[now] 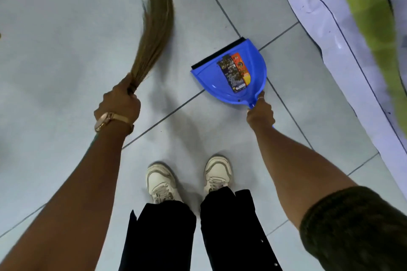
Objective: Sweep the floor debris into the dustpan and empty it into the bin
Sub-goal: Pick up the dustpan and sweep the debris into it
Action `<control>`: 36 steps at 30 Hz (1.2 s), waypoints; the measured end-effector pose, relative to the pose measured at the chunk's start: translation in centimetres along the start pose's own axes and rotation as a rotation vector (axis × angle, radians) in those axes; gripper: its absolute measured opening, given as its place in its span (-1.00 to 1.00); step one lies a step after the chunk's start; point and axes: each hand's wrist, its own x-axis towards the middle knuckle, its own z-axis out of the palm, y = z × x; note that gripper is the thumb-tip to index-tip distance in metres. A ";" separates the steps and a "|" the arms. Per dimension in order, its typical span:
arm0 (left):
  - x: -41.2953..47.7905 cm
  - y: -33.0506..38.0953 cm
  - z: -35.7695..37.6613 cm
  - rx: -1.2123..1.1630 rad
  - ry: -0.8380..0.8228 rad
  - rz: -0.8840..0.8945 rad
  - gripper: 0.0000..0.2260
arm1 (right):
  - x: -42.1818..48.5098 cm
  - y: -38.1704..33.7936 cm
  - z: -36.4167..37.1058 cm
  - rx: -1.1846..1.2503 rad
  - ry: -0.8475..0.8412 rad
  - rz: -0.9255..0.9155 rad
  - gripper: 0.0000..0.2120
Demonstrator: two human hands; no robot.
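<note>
Dustpan: the blue dustpan sits right of centre above a tile joint, its black lip toward the far left; whether it touches the floor I cannot tell.
Debris: dark crumbs lie over the printed label inside the pan.
Right hand: the right hand is wrapped round the pan's handle at its near end, hiding most of the handle.
Left hand: the left hand, with a watch at the wrist, is clenched round the bound neck of the broom.
Broom: straw bristles fan far and up, well left of the pan and blurred at the tips.
Floor: pale grey tiles, dark joints.
Feet: white shoes near, under black trousers.
Far right: a white and green shape, cut off by the edge, too blurred to name.
</note>
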 end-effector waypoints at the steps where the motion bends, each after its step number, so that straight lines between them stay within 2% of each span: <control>1: 0.6 0.5 0.4 0.029 -0.017 0.021 -0.50 | 0.9 -0.4 -0.7 -0.009 0.006 -0.012 -0.32; 10: -0.9 3.1 2.7 0.282 -0.004 0.348 -0.45 | 6.0 -2.4 -3.6 -0.087 0.066 -0.149 -0.43; 13: -4.6 2.7 2.8 0.299 -0.026 0.367 -0.43 | 4.9 -1.5 -2.8 -0.049 0.065 -0.145 -0.50; 18: -12.7 1.8 -0.4 0.306 -0.054 0.316 -0.43 | -0.1 0.4 -1.2 0.132 0.023 0.020 -0.44; 22: -19.7 2.0 -6.5 0.241 -0.008 0.311 -0.42 | -6.8 1.9 -2.9 0.302 0.007 0.129 -0.38; 25: -23.2 3.1 -11.0 0.183 0.019 0.309 -0.44 | -14.0 3.1 -5.7 0.406 0.007 0.194 -0.42; 30: -26.1 6.5 -17.3 0.245 -0.080 0.315 -0.45 | -27.2 4.4 -11.8 0.515 -0.007 0.279 -0.50; 36: -31.8 9.4 -23.2 0.268 -0.137 0.444 -0.46 | -40.9 6.6 -19.9 0.539 -0.017 0.318 -0.42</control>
